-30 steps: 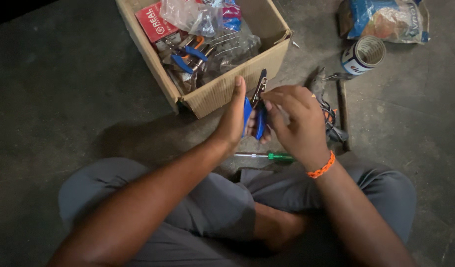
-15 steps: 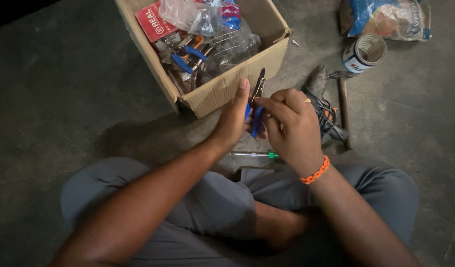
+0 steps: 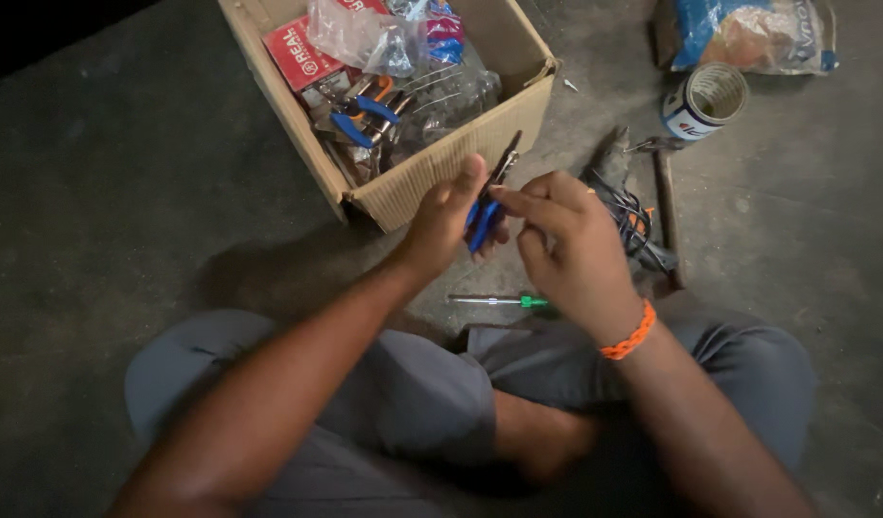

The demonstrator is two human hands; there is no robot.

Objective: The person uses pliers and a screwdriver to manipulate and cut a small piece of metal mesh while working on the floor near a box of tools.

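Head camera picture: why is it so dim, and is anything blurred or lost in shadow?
Head view: light is low and falls from above, so the concrete floor looks dark and the top left corner goes black; the cardboard box casts a soft shadow toward the person's knee; the hands, left hand and right hand, and the blue-handled pliers are fairly sharp; plastic bags in the box show mild glare.

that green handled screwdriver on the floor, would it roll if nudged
Probably: the screwdriver looks round and slim, lying flat on smooth floor. It looks stiff and light, so a nudge likely slides or rolls it toward the person's leg.
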